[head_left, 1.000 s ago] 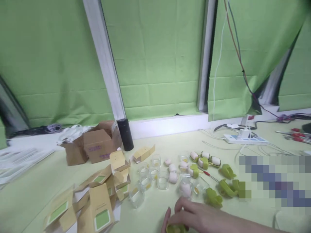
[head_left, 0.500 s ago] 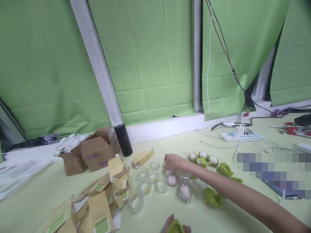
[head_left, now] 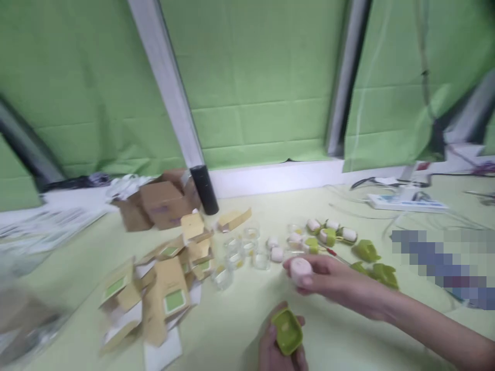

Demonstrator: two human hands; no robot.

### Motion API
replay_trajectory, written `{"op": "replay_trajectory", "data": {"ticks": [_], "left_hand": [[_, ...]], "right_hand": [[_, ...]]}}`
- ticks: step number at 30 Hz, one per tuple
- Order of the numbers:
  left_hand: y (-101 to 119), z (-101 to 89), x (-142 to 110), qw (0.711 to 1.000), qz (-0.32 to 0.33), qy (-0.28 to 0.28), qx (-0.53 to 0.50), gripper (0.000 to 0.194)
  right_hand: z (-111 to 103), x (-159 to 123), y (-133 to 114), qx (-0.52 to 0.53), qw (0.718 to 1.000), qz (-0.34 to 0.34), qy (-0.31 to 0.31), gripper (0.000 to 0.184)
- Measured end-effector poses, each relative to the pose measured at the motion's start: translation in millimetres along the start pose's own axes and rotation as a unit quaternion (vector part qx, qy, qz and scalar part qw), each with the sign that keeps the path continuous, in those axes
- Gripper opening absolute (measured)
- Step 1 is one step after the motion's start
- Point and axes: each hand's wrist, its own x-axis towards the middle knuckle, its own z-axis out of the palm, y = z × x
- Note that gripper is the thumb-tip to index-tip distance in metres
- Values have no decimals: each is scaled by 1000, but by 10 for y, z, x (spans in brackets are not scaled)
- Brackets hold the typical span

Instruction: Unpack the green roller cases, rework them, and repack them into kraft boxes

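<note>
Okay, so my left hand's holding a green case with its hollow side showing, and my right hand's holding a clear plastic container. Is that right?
Not quite: the head view shows your right hand holding a pale pink rounded piece. Your left hand does hold the green case, hollow side showing.

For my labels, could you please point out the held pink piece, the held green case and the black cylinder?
Held pink piece [head_left: 300, 271], head view, exposed surface.
Held green case [head_left: 287, 334], head view, hollow interior.
Black cylinder [head_left: 205, 190], head view, side wall.
</note>
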Motion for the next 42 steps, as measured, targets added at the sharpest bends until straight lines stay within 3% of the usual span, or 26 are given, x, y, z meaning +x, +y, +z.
{"op": "replay_trajectory", "data": {"ticks": [2, 4, 7, 9, 13, 17, 23, 28, 34, 38, 42], "left_hand": [[-45, 89, -48, 1000, 8, -14, -18, 43], [-92, 147, -80, 999, 26, -26, -36, 40], [-148, 196, -127, 996, 49, -13, -67, 38], [-161, 226, -153, 995, 47, 10, -88, 36], [-149, 274, -161, 993, 68, 35, -93, 31], [-183, 247, -114, 994, 106, 26, -28, 27], [-256, 248, -33, 997, 48, 64, -14, 34], [-151, 333, -127, 998, 58, 8, 31, 27], [-199, 242, -170, 999, 51, 1, 16, 49], [-188, 254, -178, 995, 74, -46, 39, 37], [-144, 240, -173, 999, 22, -50, -2, 33]], "right_hand": [[91, -163, 125, 29, 999, -2, 23, 46], [183, -249, 240, -59, 996, -54, 46, 42], [291, -289, 315, -263, 944, -198, 5, 33], [340, -293, 306, -340, 900, -272, -20, 38], [433, -304, 298, -387, 867, -313, 16, 45], [525, -322, 401, -390, 866, -307, 59, 48], [574, -346, 457, -393, 870, -293, 44, 42], [565, -380, 423, -393, 874, -281, 46, 39], [567, -407, 424, -393, 879, -263, 60, 36], [552, -413, 436, -394, 878, -264, 63, 36], [449, -400, 408, -364, 893, -264, 4, 45]]}}
